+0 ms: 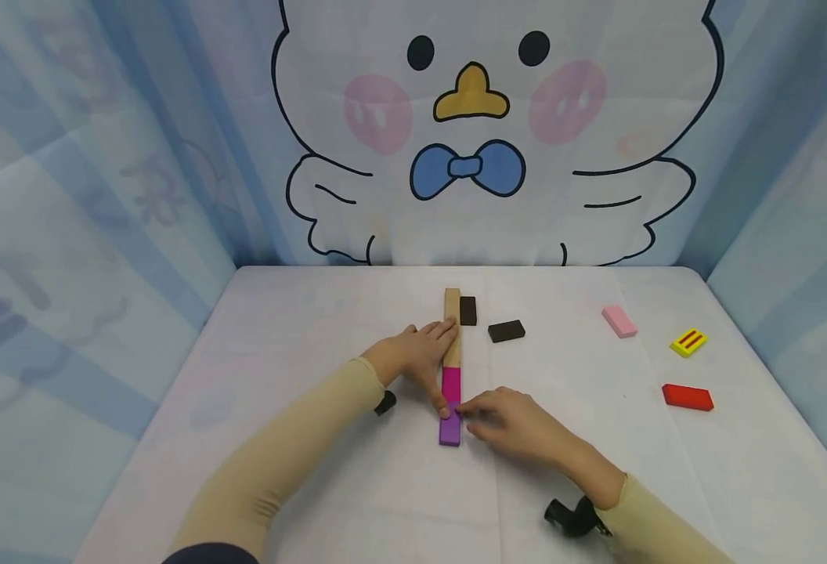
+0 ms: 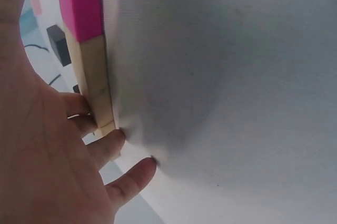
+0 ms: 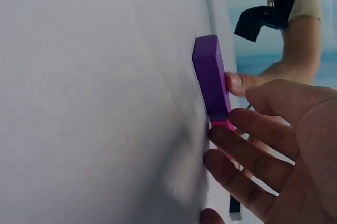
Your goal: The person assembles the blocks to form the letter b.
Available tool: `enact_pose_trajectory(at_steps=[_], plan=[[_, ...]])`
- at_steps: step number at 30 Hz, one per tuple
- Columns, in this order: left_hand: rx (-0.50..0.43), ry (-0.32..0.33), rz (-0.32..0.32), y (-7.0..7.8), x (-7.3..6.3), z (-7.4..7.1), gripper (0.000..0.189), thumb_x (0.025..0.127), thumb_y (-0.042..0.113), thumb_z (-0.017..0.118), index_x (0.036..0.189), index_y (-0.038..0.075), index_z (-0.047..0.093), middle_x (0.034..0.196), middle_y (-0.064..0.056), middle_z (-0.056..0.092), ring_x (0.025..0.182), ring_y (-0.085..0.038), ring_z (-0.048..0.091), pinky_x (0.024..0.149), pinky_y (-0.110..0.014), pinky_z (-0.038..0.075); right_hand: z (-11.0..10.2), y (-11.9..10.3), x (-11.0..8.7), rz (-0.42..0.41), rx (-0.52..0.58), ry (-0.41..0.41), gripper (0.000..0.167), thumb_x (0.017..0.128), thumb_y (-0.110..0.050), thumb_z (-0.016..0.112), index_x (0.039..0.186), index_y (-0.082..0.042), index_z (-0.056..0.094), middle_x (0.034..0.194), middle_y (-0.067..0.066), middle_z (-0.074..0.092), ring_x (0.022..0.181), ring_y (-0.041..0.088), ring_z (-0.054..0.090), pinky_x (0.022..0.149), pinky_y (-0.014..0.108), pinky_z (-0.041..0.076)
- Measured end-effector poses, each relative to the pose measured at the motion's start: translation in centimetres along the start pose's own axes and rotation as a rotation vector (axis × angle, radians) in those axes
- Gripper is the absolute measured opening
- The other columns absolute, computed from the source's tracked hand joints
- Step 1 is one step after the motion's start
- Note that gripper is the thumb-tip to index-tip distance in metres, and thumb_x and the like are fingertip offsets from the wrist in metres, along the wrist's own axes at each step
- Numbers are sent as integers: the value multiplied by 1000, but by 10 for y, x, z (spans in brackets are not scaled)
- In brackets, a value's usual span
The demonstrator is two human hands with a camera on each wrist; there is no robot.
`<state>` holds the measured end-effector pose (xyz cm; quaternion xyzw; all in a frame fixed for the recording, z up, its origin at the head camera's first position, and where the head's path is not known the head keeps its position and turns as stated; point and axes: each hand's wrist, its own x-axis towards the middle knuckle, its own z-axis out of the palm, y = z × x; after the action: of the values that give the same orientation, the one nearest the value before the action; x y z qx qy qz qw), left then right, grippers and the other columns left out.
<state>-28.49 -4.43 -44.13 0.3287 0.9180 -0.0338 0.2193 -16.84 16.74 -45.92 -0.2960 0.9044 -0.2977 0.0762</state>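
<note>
Blocks lie end to end in a straight row: pale wooden pieces (image 1: 452, 303) at the far end, a magenta block (image 1: 451, 384), and a purple block (image 1: 449, 432) nearest me. My left hand (image 1: 419, 354) rests over the row from its left side. Its fingers spread along the wood, as the left wrist view also shows, and its thumb touches the purple block. On the other side my right hand (image 1: 519, 427) has its fingertips at the seam between the purple and magenta blocks. The right fingers are loosely extended.
Two dark blocks lie right of the row: one upright-lying (image 1: 468, 311) against the wood, another (image 1: 507, 331) apart. Farther right are a pink block (image 1: 619, 321), a yellow block with red stripes (image 1: 688, 342) and a red block (image 1: 688, 397). A patterned curtain (image 1: 470, 227) stands behind the table.
</note>
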Motion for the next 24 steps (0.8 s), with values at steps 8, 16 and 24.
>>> enact_pose_trajectory(at_steps=[8, 16, 24], plan=[[-21, -21, -27, 0, -2, -3, 153, 60, 84, 81, 167, 11, 1, 176, -6, -6, 162, -27, 8, 126, -58, 21, -16, 27, 21, 72, 74, 57, 20, 100, -12, 66, 116, -7, 76, 113, 2, 76, 93, 10, 67, 85, 33, 58], [-33, -42, -45, 1, -4, -6, 151, 62, 81, 83, 167, 11, 0, 176, -6, -7, 162, -27, 7, 126, -58, 22, -33, 45, 54, 122, -3, 225, 17, 99, -8, 65, 110, -5, 77, 107, 10, 76, 94, 22, 68, 86, 44, 57], [-47, -40, -39, 4, -6, -8, 150, 62, 80, 83, 168, 12, 1, 176, -5, -7, 162, -27, 8, 126, -59, 22, -38, 52, 87, 238, 85, 318, 22, 101, -12, 64, 117, -1, 73, 115, 16, 75, 105, 32, 71, 95, 49, 56]])
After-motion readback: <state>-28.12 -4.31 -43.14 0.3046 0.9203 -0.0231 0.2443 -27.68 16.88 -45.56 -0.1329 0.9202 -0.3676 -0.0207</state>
